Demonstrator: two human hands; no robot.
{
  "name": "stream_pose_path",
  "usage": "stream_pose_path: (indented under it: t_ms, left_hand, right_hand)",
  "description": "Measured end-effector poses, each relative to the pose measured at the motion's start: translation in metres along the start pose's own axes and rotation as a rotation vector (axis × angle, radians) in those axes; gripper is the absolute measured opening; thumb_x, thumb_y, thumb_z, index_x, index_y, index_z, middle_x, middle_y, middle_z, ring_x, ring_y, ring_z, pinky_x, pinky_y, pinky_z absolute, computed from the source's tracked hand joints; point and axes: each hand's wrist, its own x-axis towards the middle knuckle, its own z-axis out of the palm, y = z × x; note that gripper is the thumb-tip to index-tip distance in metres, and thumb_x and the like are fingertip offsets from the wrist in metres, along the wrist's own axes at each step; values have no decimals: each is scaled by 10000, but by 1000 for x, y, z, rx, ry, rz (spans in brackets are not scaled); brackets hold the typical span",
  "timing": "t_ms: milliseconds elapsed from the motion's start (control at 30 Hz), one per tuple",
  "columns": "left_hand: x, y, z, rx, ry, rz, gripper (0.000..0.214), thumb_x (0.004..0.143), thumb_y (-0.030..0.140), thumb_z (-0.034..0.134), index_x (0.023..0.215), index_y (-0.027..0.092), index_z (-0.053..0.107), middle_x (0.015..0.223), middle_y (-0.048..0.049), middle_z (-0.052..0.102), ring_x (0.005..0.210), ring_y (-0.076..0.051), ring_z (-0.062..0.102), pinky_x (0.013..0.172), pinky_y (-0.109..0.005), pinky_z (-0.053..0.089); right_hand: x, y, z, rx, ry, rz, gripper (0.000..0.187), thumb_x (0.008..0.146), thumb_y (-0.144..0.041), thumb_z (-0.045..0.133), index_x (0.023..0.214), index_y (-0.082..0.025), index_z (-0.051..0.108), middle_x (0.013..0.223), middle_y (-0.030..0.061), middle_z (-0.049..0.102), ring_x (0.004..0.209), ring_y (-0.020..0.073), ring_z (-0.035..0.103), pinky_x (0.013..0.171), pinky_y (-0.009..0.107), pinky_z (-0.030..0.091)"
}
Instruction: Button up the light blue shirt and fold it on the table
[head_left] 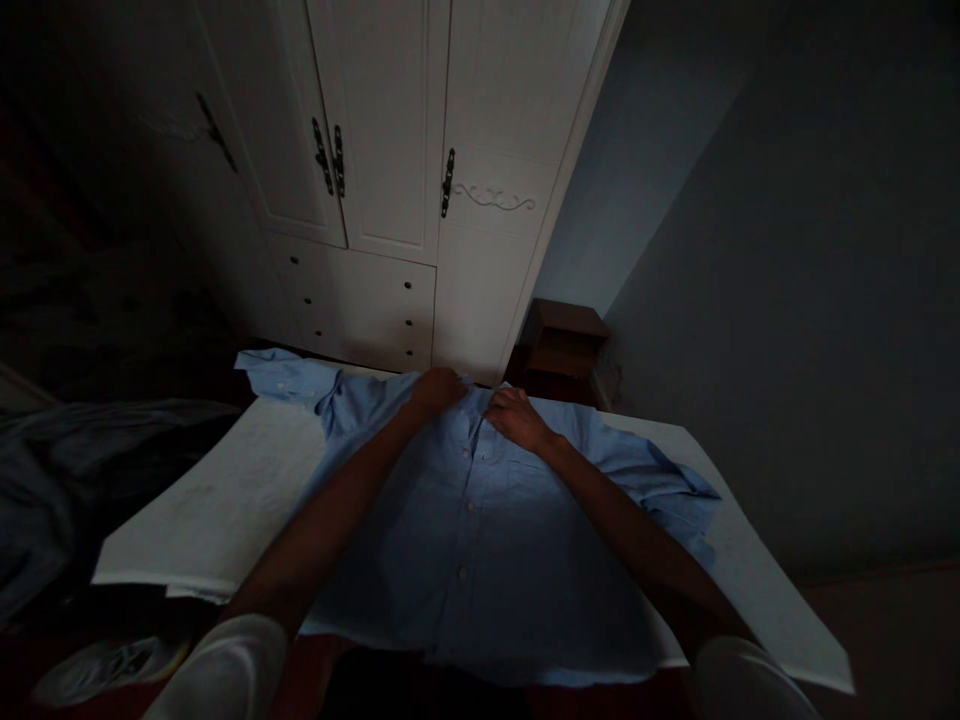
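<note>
A light blue button-up shirt (480,560) lies front side up, its collar at the far edge and its hem toward me. Down its middle runs a row of buttons, and the sleeves spread out to both sides. At the left side of the collar, my left hand (438,390) is closed on the cloth, seen from its back. My right hand (516,416) pinches the collar on the other side with bent fingers. Between the two hands the neck opening shows as a small gap. The fingertips of my left hand are mostly hidden.
Under the shirt is a white board or tabletop (202,500). Beyond it stands a white wardrobe (390,130) with dark handles. A small brown cabinet (566,335) is at the back right. Dark cloth (97,480) is heaped at the left, with a shoe (112,672) below.
</note>
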Motion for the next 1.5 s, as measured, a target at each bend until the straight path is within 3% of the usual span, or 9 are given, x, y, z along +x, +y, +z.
stream_pose_path:
  t_ms: [133, 300, 467, 633, 800, 933, 1100, 1267, 1500]
  left_hand:
    - [7, 6, 12, -199, -23, -13, 456, 987, 309, 307, 987, 98, 712, 808, -91, 745, 705, -156, 693, 665, -246, 527]
    - [-7, 5, 23, -296, 29, -5, 395, 981, 294, 368, 1275, 123, 568, 956, -96, 744, 733, -152, 699, 696, -260, 536]
    - [-39, 2, 21, -270, 13, 153, 264, 853, 273, 582, 1068, 167, 692, 996, -67, 734, 942, -201, 670, 901, -294, 487]
    - [-69, -2, 29, -181, -146, 382, 196, 837, 245, 541, 903, 190, 717, 881, -33, 724, 852, -184, 657, 816, -270, 468]
    - [-82, -11, 31, -246, -236, 442, 176, 823, 260, 569, 882, 182, 715, 870, -26, 717, 814, -171, 641, 768, -259, 450]
    - [-85, -17, 32, -297, -244, 476, 158, 827, 291, 615, 868, 183, 722, 894, -32, 713, 856, -170, 636, 810, -261, 449]
    - [-90, -19, 34, -219, -207, 517, 164, 852, 270, 623, 911, 174, 742, 908, -62, 700, 852, -181, 631, 810, -278, 446]
    - [-92, -17, 35, -205, -191, 546, 167, 881, 238, 590, 932, 199, 744, 940, -57, 702, 886, -177, 638, 832, -277, 454]
    - [-93, -17, 36, -144, -156, 563, 182, 908, 246, 552, 1000, 203, 704, 998, -54, 699, 940, -183, 634, 854, -286, 464]
  right_hand:
    - [-6, 0, 3, 76, 105, 68, 235, 979, -265, 513, 940, -201, 737, 1024, 89, 683, 1030, 242, 534, 907, 395, 373]
    - [-16, 0, 3, 189, 156, 72, 261, 981, -227, 444, 1048, -212, 695, 1137, 93, 679, 1117, 256, 529, 952, 426, 382]
    - [-24, -5, -3, 244, 79, -51, 492, 807, -28, 446, 1230, -206, 622, 1268, 90, 631, 1241, 242, 482, 1047, 447, 335]
    - [-35, -24, -12, 226, -83, -200, 540, 788, -37, 473, 1285, -202, 609, 1118, 92, 650, 1131, 235, 521, 1035, 431, 339]
    - [-38, -34, -21, 258, -143, -223, 520, 747, -16, 522, 1205, -222, 657, 1129, 88, 626, 1136, 245, 509, 1021, 448, 340]
    - [-34, -38, -23, 356, -151, -236, 581, 718, 9, 505, 1248, -217, 585, 1188, 79, 629, 1181, 227, 519, 1057, 454, 316]
    - [-35, -41, -25, 333, -139, -207, 423, 781, -43, 517, 1159, -208, 613, 1071, 66, 668, 1093, 225, 566, 1087, 499, 265]
    - [-40, -40, -30, 256, -145, -182, 284, 844, -92, 552, 1075, -211, 666, 981, 60, 654, 1030, 231, 550, 1002, 468, 343]
    - [-35, -42, -23, 242, -194, -220, 334, 843, -20, 485, 1121, -161, 606, 1056, 95, 650, 1034, 217, 571, 969, 402, 409]
